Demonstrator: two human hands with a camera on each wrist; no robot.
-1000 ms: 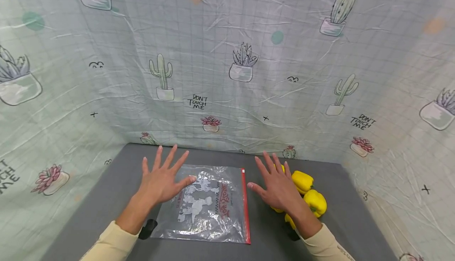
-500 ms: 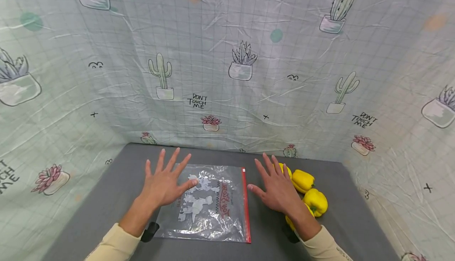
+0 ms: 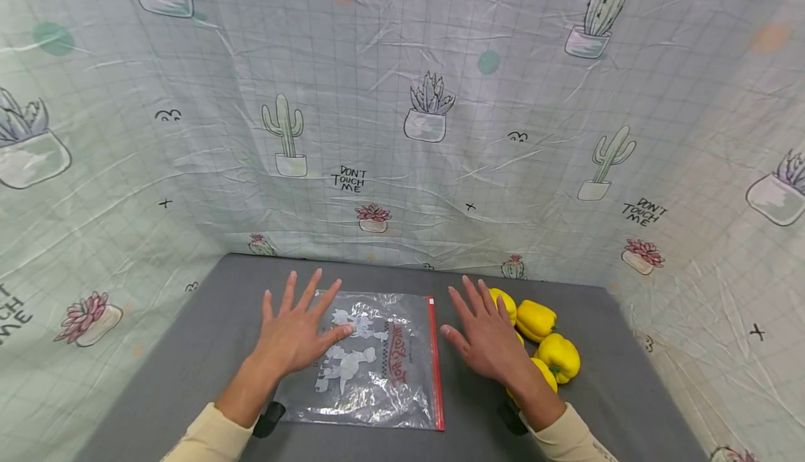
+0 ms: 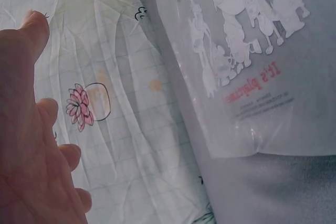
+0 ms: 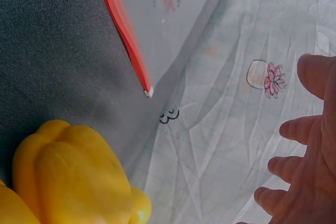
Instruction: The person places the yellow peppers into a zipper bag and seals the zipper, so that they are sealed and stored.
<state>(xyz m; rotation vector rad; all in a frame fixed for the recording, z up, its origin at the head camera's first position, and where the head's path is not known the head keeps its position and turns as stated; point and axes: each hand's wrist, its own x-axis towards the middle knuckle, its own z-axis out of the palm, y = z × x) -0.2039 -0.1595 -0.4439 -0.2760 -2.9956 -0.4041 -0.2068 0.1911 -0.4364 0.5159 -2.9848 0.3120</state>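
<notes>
Head view, hands: your left hand [image 3: 292, 340] and right hand [image 3: 490, 343] are spread flat over the grey table [image 3: 163, 385], fingers apart, grasping nothing. The step looks like holding both hands out, ready; it would go best with wrists relaxed and palms level, clear of everything below.
Head view, bag: the clear zip bag [image 3: 377, 395] lies flat mid-table, its red strip [image 3: 437, 371] facing the table's right edge. Your left hand overlaps its left side in this view; your right hand is just beyond the strip.
Head view, peppers: yellow peppers [image 3: 561, 358] cluster toward the table's right edge, partly hidden by your right hand and forearm. They could roll if nudged, so any lowering of that hand should be slow.
Left wrist view, bag: your thumb and fingers extend with nothing in them, apart from the bag. The film looks limp and slippery; a pinch at its rim would probably serve better than pressing its middle.
Right wrist view, strip and pepper: this hand is also released, its fingers apart from both. The strip's white tab [image 5: 149, 92] points toward the table's far edge; the nearest pepper sits well apart from your fingertips.
</notes>
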